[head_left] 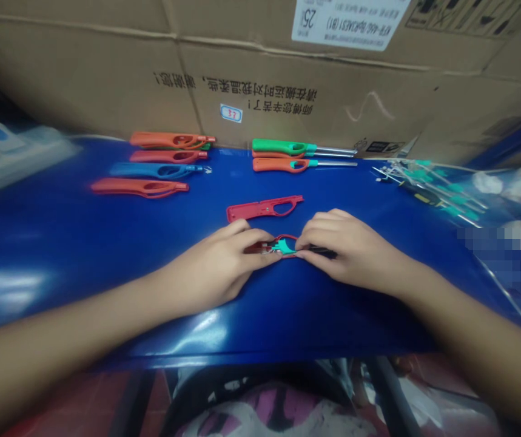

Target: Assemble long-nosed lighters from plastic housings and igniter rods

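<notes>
My left hand [217, 267] and my right hand [349, 249] meet in the middle of the blue table [105, 243]. Both pinch a red lighter half-shell with a teal trigger part [282, 246] lying between the fingertips. A dark rod sticks out under my right fingers. Just beyond the hands lies a loose red half-shell [262, 209].
Several lighter shells in orange, red and blue [160, 164] lie at the back left. A green and an orange long-nosed lighter [301, 156] lie at the back centre. A pile of metal tubes with teal parts [433, 188] sits at the right. Cardboard boxes [260, 67] wall the far edge.
</notes>
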`<state>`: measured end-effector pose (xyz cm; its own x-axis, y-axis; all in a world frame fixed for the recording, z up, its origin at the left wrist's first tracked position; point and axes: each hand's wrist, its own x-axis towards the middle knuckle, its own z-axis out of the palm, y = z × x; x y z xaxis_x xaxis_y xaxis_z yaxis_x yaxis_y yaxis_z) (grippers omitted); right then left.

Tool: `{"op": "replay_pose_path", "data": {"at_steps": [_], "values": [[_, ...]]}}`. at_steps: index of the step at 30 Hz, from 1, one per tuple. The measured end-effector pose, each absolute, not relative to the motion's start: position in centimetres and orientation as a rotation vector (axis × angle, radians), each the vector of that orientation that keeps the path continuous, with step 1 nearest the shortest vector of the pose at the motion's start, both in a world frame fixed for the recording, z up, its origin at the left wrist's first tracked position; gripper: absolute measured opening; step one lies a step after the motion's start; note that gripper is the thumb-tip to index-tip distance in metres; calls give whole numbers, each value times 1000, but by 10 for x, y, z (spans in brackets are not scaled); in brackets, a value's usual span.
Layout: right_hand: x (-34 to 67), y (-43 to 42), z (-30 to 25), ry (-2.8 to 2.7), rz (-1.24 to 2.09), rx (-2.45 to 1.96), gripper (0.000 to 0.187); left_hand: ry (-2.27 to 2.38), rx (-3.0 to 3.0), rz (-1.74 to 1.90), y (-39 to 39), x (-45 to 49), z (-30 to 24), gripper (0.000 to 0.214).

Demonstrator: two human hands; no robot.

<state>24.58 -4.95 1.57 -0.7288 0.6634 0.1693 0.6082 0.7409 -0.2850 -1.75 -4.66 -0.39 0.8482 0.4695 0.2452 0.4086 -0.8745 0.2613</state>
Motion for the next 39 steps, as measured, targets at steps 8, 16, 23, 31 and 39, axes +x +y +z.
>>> {"op": "replay_pose_path", "data": {"at_steps": [8,16,23,31,39], "values": [[248,-48,11,-2631,387,-1023,12,660,2810,504,-46,-19,-6,46],[248,-50,13,-2696,234,-985,12,673,2817,462,-46,-17,-5,42],[247,-50,13,-2692,245,-1000,14,666,2834,501,-45,-20,-8,43],[248,-49,11,-2666,292,-1010,11,629,2810,609,-45,-20,-10,37],[247,-49,10,-2693,198,-966,14,622,2809,619,-45,-19,-8,35]]}}
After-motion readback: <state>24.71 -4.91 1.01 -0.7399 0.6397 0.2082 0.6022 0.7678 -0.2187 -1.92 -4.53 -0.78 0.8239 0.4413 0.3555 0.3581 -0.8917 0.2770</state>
